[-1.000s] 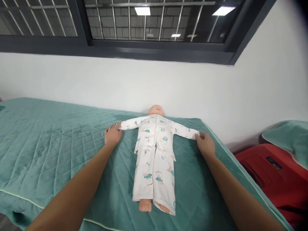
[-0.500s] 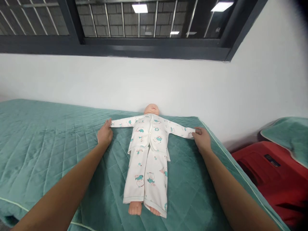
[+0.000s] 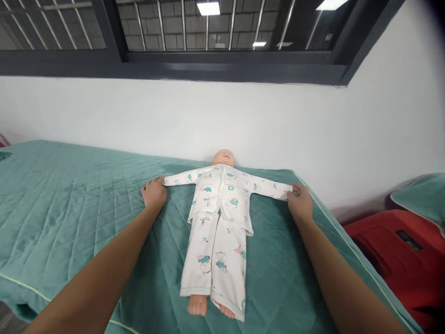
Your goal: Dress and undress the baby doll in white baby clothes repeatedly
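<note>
A baby doll (image 3: 223, 158) lies on its back on a green quilted cover (image 3: 281, 273), head against the wall. It wears a white printed pajama top (image 3: 208, 195) and matching pants (image 3: 198, 255); its bare feet stick out below the hems. Both sleeves are stretched out sideways. My left hand (image 3: 155, 192) is closed at the cuff of the sleeve on the left, fingers pinching its end. On the other side, my right hand (image 3: 300, 203) grips the opposite sleeve's cuff between thumb and fingers. The doll's own hands are not visible.
Behind the bed stands a white wall (image 3: 194, 120) under a dark-framed window (image 3: 208, 69) with metal bars. To the right, beyond the cover's piped edge, is a red plastic object (image 3: 385, 241) with green fabric (image 3: 424, 199) over it.
The view has shifted slightly, so everything sits a little farther right. Both hands remain at the cuffs, and the sleeves stay spread out.
</note>
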{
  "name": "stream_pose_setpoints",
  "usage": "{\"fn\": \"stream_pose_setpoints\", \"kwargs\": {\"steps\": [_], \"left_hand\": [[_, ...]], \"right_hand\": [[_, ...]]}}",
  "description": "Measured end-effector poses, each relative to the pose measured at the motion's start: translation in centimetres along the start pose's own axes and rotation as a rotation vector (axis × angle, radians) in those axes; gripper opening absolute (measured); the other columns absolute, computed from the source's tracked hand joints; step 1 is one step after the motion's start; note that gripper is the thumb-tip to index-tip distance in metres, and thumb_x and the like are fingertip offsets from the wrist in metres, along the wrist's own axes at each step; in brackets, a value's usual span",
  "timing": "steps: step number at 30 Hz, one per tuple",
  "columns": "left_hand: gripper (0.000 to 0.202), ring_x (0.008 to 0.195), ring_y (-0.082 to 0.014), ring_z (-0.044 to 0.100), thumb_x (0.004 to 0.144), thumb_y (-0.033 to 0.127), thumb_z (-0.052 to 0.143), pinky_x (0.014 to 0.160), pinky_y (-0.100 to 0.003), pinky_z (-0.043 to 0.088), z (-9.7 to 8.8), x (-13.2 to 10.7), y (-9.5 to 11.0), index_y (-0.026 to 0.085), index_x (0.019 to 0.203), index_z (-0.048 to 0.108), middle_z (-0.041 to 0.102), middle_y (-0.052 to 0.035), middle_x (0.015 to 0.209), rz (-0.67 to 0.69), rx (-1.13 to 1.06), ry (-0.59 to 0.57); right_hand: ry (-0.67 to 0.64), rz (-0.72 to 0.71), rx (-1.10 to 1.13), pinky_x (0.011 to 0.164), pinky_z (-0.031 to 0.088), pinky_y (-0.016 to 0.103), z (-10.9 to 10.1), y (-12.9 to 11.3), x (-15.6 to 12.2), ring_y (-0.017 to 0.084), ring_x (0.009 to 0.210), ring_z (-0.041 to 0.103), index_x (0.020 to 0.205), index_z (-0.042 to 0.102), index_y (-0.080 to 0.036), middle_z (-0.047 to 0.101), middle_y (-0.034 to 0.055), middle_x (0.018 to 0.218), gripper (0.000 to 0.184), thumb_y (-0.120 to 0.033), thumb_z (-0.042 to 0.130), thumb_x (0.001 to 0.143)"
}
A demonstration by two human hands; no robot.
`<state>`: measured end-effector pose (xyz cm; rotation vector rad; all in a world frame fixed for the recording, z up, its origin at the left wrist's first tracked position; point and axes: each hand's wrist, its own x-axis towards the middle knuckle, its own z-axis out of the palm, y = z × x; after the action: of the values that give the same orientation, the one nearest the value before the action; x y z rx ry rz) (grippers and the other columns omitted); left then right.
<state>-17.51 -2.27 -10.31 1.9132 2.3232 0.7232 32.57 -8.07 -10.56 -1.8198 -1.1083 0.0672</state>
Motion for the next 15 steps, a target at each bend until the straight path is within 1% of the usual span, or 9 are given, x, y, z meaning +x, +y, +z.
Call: {"fn": "stream_pose_setpoints", "kwargs": {"steps": [3, 6, 12, 15], "left_hand": [[0.049, 0.131, -0.0348, 0.044, 0.089, 0.014, 0.042, 0.104, -0.055, 0.033, 0.3, 0.2, -0.1, 0.026, 0.134, 0.057, 0.052, -0.0086, 0.144, 0.008, 0.018, -0.003], [0.05, 0.131, -0.0354, 0.042, 0.088, 0.014, 0.042, 0.104, -0.055, 0.033, 0.6, 0.4, -0.3, 0.025, 0.134, 0.057, 0.051, -0.0094, 0.145, 0.003, 0.033, 0.001], [0.048, 0.129, -0.0348, 0.045, 0.089, 0.015, 0.041, 0.102, -0.055, 0.034, 1.0, 0.7, -0.7, 0.025, 0.132, 0.058, 0.052, -0.0104, 0.144, 0.01, 0.037, 0.01], [0.048, 0.129, -0.0347, 0.047, 0.091, 0.014, 0.037, 0.101, -0.054, 0.036, 1.0, 0.6, -1.0, 0.02, 0.135, 0.055, 0.052, -0.0149, 0.142, 0.05, 0.029, -0.001]], "right_hand": [[0.017, 0.037, -0.04, 0.087, 0.051, 0.036, -0.1, -0.2, -0.1, 0.022, 0.094, 0.065, 0.12, 0.059, -0.017, 0.068, 0.0101, 0.112, 0.044, -0.021, 0.052, 0.077], [0.038, 0.072, -0.099, 0.088, 0.05, 0.038, -0.2, -0.5, -0.2, 0.023, 0.091, 0.065, 0.118, 0.061, -0.016, 0.069, 0.0104, 0.108, 0.044, -0.019, 0.053, 0.074], [0.033, 0.048, -0.206, 0.096, 0.045, 0.041, -0.6, -1.0, -0.4, 0.027, 0.102, 0.061, 0.107, 0.066, -0.015, 0.068, 0.0121, 0.111, 0.036, -0.02, 0.053, 0.073], [0.021, 0.039, -0.247, 0.097, 0.046, 0.043, -0.8, -1.1, -0.5, 0.028, 0.104, 0.061, 0.109, 0.065, -0.013, 0.068, 0.0141, 0.111, 0.036, -0.022, 0.05, 0.077]]}}
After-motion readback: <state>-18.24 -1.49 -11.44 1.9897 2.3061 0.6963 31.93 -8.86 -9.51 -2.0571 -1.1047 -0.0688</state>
